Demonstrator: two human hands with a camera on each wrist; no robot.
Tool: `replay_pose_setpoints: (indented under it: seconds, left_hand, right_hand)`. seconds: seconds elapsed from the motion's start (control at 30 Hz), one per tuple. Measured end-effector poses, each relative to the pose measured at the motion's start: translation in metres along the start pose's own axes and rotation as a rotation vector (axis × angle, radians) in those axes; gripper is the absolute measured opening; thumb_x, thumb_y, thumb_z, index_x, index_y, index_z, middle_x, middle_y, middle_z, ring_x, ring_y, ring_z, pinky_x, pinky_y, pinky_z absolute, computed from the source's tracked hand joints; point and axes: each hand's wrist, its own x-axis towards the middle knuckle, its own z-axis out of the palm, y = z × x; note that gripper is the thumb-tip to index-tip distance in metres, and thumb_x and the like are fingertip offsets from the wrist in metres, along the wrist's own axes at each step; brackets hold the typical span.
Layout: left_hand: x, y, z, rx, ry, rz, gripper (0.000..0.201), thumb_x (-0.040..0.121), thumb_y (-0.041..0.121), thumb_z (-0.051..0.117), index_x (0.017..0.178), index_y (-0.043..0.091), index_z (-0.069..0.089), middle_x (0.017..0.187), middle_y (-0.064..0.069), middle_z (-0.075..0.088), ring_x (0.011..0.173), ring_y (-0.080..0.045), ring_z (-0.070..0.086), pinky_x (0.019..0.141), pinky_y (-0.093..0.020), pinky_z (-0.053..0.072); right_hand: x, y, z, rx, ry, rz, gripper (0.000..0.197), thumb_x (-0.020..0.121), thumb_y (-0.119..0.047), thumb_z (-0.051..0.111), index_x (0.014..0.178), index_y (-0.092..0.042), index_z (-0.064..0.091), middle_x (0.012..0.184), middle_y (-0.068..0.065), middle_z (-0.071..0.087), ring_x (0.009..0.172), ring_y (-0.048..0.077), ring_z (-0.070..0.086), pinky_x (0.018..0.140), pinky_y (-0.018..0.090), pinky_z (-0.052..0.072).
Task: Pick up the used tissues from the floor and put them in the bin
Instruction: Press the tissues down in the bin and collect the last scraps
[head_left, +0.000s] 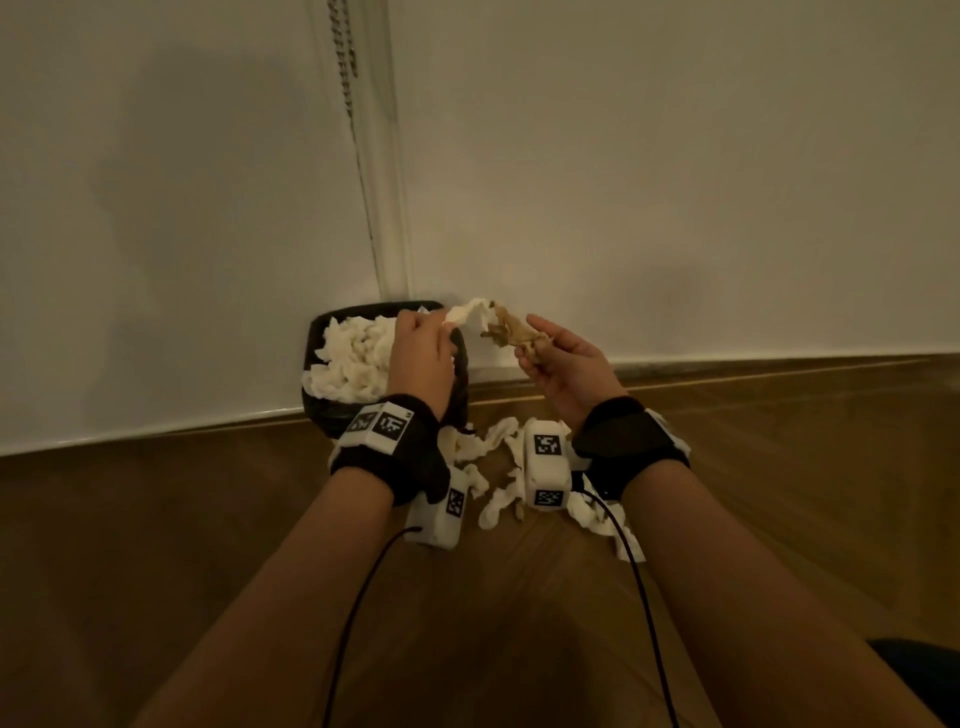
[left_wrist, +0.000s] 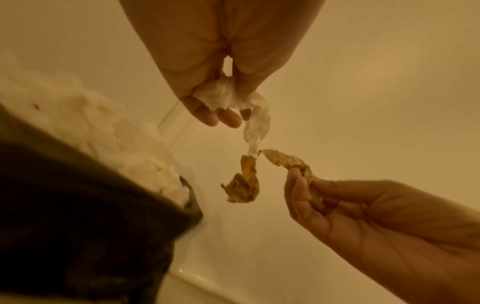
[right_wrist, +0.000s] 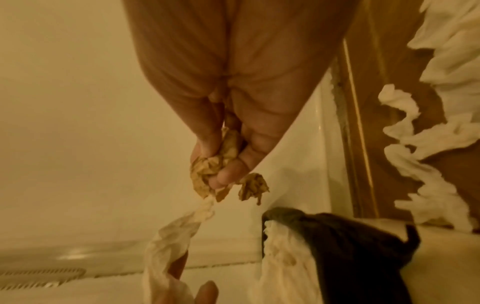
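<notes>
Wooden floor (head_left: 208, 519) by white wall, bin (head_left: 322, 410) full; stained tissue (head_left: 483, 319) stretched between left hand (head_left: 421, 358) and right hand (head_left: 566, 364), fingers (left_wrist: 207, 115) of both pinching its ends, raised beside bin

Crumpled soft paper tissues (head_left: 498, 457), matt black bin (head_left: 311, 358), grained wooden floor (head_left: 208, 519), smooth glossy white wall (head_left: 623, 182).

Stained tissue (head_left: 496, 325) stretched in the air beside the black bin (head_left: 317, 332), itself full of white tissues; more tissues (head_left: 485, 441) on floor.
</notes>
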Motion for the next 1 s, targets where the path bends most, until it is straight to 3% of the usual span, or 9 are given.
replay_pose_setpoints:
  seconds: [0.1, 0.17, 0.23, 0.33, 0.43, 0.6, 0.73, 0.87, 1.0]
  left_hand:
    - [0.008, -0.012, -0.027, 0.042, 0.034, 0.011, 0.030, 0.097, 0.016, 0.041, 0.121, 0.009, 0.058, 0.115, -0.012, 0.051, 0.101, -0.023, 0.052, 0.086, -0.014, 0.029]
    - [0.008, -0.021, -0.041, 0.088, 0.071, -0.008, 0.023, 0.094, 0.019, 0.048, 0.113, 0.017, 0.061, 0.102, -0.004, 0.055, 0.097, -0.022, 0.054, 0.088, -0.026, 0.038]
    - [0.005, -0.032, -0.051, 0.122, 0.096, -0.049, 0.017, 0.089, 0.021, 0.055, 0.105, 0.026, 0.058, 0.087, 0.004, 0.055, 0.087, -0.018, 0.054, 0.078, -0.034, 0.045]
    - [-0.002, -0.047, -0.056, 0.099, 0.086, -0.119, 0.018, 0.086, 0.017, 0.059, 0.092, 0.031, 0.049, 0.082, 0.003, 0.057, 0.074, -0.015, 0.056, 0.063, -0.026, 0.044]
    - [-0.003, -0.059, -0.052, 0.200, 0.040, -0.138, 0.015, 0.087, 0.013, 0.054, 0.082, 0.027, 0.058, 0.092, 0.001, 0.056, 0.082, -0.019, 0.058, 0.072, -0.026, 0.045]
    - [-0.005, -0.075, -0.045, 0.295, -0.114, -0.147, 0.023, 0.093, 0.016, 0.048, 0.104, 0.017, 0.068, 0.113, -0.007, 0.054, 0.101, -0.025, 0.056, 0.090, -0.033, 0.045]
    - [-0.008, -0.079, -0.041, 0.369, -0.250, -0.147, 0.029, 0.097, 0.024, 0.040, 0.108, 0.010, 0.063, 0.109, -0.011, 0.054, 0.097, -0.026, 0.055, 0.083, -0.035, 0.044]
    - [-0.015, -0.082, -0.034, 0.333, -0.293, -0.177, 0.020, 0.098, 0.028, 0.036, 0.106, 0.012, 0.046, 0.089, -0.004, 0.054, 0.076, -0.019, 0.052, 0.065, -0.031, 0.038]
    - [-0.012, -0.085, -0.029, 0.329, -0.354, -0.195, 0.028, 0.100, 0.032, 0.026, 0.117, 0.014, 0.038, 0.094, -0.009, 0.062, 0.077, -0.025, 0.059, 0.065, -0.032, 0.041]
  right_hand:
    - [0.002, 0.005, 0.022, -0.014, -0.054, 0.011, 0.037, 0.095, 0.009, 0.037, 0.129, -0.001, 0.048, 0.093, 0.015, 0.061, 0.070, 0.015, 0.064, 0.069, 0.021, 0.056]
    - [0.004, 0.013, 0.036, -0.062, -0.070, 0.025, 0.035, 0.094, 0.008, 0.039, 0.126, -0.002, 0.049, 0.087, 0.014, 0.060, 0.068, 0.016, 0.059, 0.062, 0.019, 0.054]
    - [0.008, 0.023, 0.048, -0.170, -0.043, 0.053, 0.032, 0.094, 0.008, 0.042, 0.123, -0.003, 0.051, 0.085, 0.012, 0.059, 0.067, 0.016, 0.055, 0.056, 0.018, 0.051]
    - [0.016, 0.041, 0.060, -0.420, 0.100, 0.091, 0.032, 0.091, 0.009, 0.046, 0.121, 0.000, 0.049, 0.081, 0.013, 0.057, 0.063, 0.018, 0.053, 0.053, 0.022, 0.050]
    - [0.029, 0.058, 0.063, -0.759, 0.233, 0.052, 0.022, 0.090, 0.001, 0.051, 0.110, 0.000, 0.059, 0.088, 0.017, 0.064, 0.063, 0.019, 0.059, 0.064, 0.028, 0.055]
    - [0.038, 0.085, 0.071, -1.321, 0.201, -0.156, 0.026, 0.094, -0.004, 0.044, 0.112, -0.003, 0.063, 0.121, 0.014, 0.055, 0.101, 0.029, 0.058, 0.097, 0.030, 0.045]
    - [0.039, 0.101, 0.071, -1.588, -0.007, -0.318, 0.027, 0.091, -0.003, 0.043, 0.115, -0.011, 0.054, 0.115, 0.014, 0.049, 0.101, 0.033, 0.052, 0.084, 0.034, 0.045]
    - [0.038, 0.108, 0.069, -1.922, -0.033, -0.459, 0.033, 0.088, -0.011, 0.054, 0.120, -0.019, 0.058, 0.126, 0.005, 0.055, 0.116, 0.025, 0.048, 0.098, 0.037, 0.039]
    - [0.041, 0.111, 0.076, -1.942, -0.151, -0.487, 0.033, 0.094, -0.016, 0.046, 0.126, -0.015, 0.052, 0.129, 0.009, 0.052, 0.116, 0.028, 0.050, 0.097, 0.037, 0.040]
